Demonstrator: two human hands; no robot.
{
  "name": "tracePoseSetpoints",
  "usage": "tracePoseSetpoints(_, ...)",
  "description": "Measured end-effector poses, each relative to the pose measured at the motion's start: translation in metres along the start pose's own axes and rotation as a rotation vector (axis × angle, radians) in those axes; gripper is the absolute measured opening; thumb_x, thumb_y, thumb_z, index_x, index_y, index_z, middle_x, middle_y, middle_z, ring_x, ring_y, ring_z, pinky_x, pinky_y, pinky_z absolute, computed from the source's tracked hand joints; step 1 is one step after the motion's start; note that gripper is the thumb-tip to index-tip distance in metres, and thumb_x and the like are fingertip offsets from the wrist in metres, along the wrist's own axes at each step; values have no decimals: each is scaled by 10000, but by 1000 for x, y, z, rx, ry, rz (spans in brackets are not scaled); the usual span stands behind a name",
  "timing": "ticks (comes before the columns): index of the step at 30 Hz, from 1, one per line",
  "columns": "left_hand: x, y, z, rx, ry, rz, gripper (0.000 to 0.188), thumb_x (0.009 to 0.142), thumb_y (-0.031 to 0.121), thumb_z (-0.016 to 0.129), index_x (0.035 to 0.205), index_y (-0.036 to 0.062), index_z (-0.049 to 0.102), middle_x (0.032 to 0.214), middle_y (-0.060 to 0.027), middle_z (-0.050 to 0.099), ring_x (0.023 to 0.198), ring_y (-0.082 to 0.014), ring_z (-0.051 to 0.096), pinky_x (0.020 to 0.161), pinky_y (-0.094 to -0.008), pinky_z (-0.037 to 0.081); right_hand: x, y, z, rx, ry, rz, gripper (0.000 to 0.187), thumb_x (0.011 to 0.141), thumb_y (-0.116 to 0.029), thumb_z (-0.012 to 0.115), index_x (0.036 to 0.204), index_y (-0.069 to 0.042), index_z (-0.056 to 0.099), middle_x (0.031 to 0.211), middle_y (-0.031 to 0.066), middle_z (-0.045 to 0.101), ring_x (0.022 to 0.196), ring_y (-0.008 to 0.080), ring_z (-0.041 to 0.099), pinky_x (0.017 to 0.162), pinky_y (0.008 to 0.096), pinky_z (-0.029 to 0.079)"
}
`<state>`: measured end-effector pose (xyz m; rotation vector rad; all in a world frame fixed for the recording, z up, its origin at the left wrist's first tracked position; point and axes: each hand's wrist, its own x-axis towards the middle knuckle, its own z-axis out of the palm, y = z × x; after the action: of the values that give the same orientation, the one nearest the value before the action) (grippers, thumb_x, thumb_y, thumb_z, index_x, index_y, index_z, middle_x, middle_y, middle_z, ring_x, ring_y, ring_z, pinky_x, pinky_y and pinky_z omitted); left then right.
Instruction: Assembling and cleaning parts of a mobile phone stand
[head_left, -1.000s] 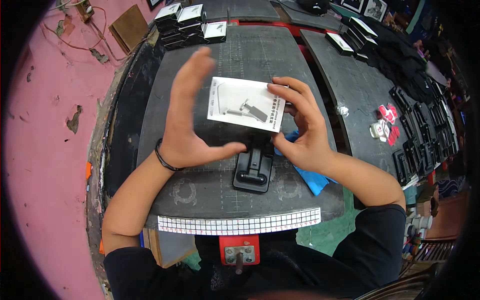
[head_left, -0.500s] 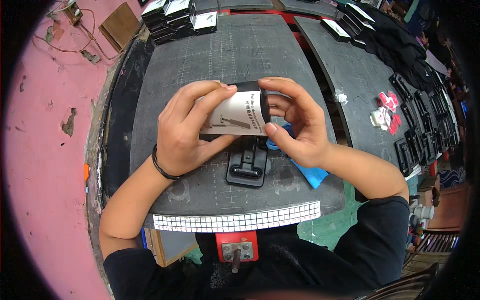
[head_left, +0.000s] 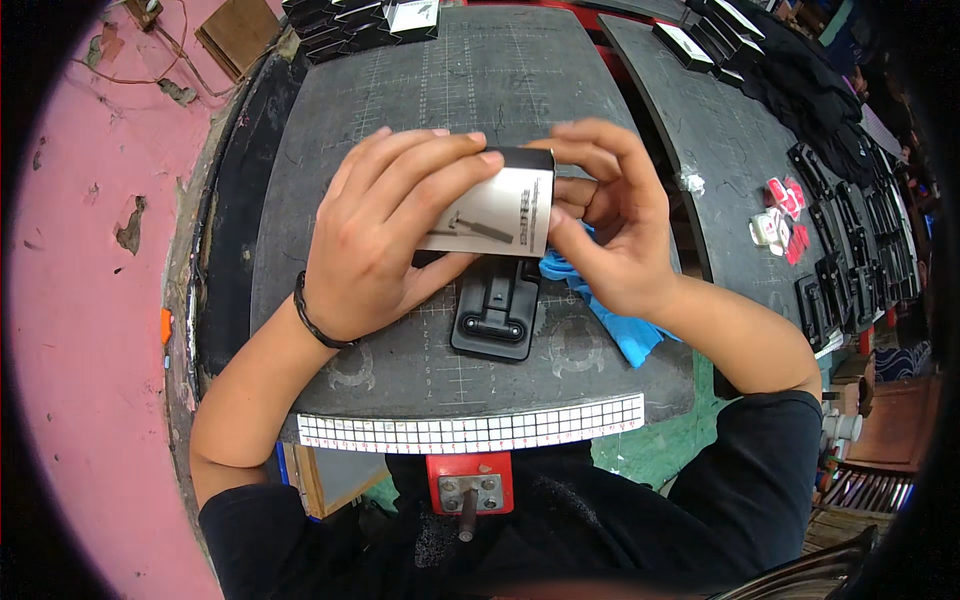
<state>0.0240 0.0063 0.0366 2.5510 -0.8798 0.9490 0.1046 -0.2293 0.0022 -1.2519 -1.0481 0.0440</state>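
Note:
A small black-and-white cardboard box (head_left: 490, 215) with a picture of a stand on its white face is held up above the work table. My left hand (head_left: 385, 225) is closed round the box's left part, fingers over the top and thumb below. At the box's right end, my right hand (head_left: 615, 225) has its fingers curled, with the thumb against the edge and the index finger by the top corner. Whether that end is open cannot be seen. Below the box lies a black folding stand (head_left: 495, 315), its upper part hidden. A crumpled blue cloth (head_left: 630, 335) lies under my right hand.
Black-and-white boxes (head_left: 350, 25) are stacked at the far left of the table. On the right table (head_left: 655, 110) lie more boxes (head_left: 700, 45), small red-and-white packets (head_left: 785, 205) and rows of black stands (head_left: 850, 230). A white gridded strip (head_left: 470, 428) runs along the near edge.
The box's right end was bowed and now looks straight and squared. Both hands and the box have shifted slightly, and my right thumb has moved up along the edge.

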Motion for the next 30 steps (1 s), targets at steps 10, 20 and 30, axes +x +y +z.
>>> tracePoseSetpoints(10,-2,-2,4,-125,-19,-84,831,680,96,890,1432,73,537,1398,-153,616,1287,-384,574,1096,-470,466,3,-3,-6,77,-23,71,637,978,120,426,1572,-45,268,1414,232,587,1253,227,653,1012,306,532)
tracePoseSetpoints(20,-2,-14,1,-257,-41,-110,798,681,83,882,1415,64,571,1408,-158,607,1313,-357,564,1123,-455,439,4,-6,-11,-173,-50,46,446,963,29,623,1397,12,519,1409,209,621,1219,203,664,981,339,564)
tracePoseSetpoints(30,-4,-17,1,-236,-46,-151,772,686,103,860,1401,39,575,1388,-161,621,1310,-346,574,1128,-444,441,9,2,-11,-121,93,100,302,879,-21,775,1120,-18,592,1341,166,654,1087,212,713,839,296,598)
